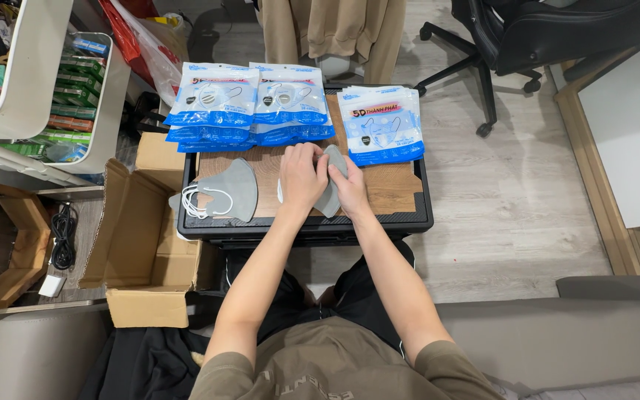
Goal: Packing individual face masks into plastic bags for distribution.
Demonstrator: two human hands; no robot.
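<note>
So right now both of my hands are on one grey mask (332, 194) at the middle of the small wooden tabletop (390, 189): left hand (301, 178) curled over it, right hand (350, 189) pinching its edge. Another grey mask (230, 189) lies loose to the left. Three stacks of sealed blue packets (290, 104) sit along the back, so I'd say packing is well along, with these two left.
</note>
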